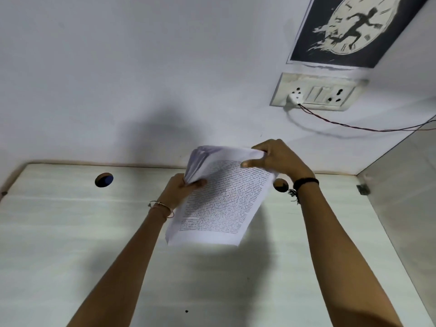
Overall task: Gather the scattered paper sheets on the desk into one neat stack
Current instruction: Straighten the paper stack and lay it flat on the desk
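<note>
Both hands hold the paper sheets (226, 199) as one bundle, raised off the pale desk (70, 220) near its back edge. The left hand (182, 188) pinches the left edge, where the sheets fan apart, with its thumb on the printed top page. The right hand (278, 159) grips the top right corner, fingers curled over it and thumb pressed on the page. Two round cable holes (104, 179) sit in the desktop, one well left of the bundle and one beside the right wrist, and the white wall (141, 67) behind carries a socket panel (316, 92) and a clock poster (354, 29).
</note>
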Tool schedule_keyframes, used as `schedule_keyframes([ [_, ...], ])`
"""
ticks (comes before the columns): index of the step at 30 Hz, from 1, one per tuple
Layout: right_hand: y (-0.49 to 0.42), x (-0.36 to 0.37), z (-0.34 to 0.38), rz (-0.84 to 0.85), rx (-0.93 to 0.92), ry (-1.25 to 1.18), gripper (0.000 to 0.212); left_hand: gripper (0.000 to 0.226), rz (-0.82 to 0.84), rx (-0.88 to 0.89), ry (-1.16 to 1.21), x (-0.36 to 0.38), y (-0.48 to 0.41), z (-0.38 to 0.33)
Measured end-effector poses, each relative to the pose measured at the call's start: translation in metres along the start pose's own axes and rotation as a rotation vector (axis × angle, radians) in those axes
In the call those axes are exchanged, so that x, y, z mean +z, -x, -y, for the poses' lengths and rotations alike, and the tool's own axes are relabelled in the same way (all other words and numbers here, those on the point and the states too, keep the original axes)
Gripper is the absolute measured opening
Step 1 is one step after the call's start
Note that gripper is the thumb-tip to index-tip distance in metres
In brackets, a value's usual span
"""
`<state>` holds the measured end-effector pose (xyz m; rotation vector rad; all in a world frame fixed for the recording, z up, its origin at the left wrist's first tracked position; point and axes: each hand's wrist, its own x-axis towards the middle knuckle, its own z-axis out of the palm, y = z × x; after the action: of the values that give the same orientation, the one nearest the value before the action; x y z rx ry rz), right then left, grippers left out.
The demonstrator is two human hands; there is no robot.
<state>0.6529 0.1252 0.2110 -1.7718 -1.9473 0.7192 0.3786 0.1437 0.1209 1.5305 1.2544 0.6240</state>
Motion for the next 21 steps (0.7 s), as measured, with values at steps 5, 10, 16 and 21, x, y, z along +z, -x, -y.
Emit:
schedule_keyframes([
  [5, 0.04, 0.035, -0.047, 0.012, 0.246, -0.71, 0.055, 0.07, -0.033, 0.012, 0.426, 0.0, 0.007, 0.006],
  [10, 0.056, 0.105, -0.03, -0.134, 0.339, -0.718, 0.033, 0.031, -0.155, -0.039, 0.481, 0.025, 0.013, 0.003],
  [16, 0.065, 0.13, -0.03, -0.326, 0.295, -0.792, 0.044, 0.037, -0.267, -0.046, 0.173, 0.05, 0.029, 0.013],
  [21, 0.077, 0.158, -0.046, -0.173, 0.399, -0.711, 0.038, 0.032, -0.244, -0.126, 0.143, 0.053, 0.037, 0.041],
])
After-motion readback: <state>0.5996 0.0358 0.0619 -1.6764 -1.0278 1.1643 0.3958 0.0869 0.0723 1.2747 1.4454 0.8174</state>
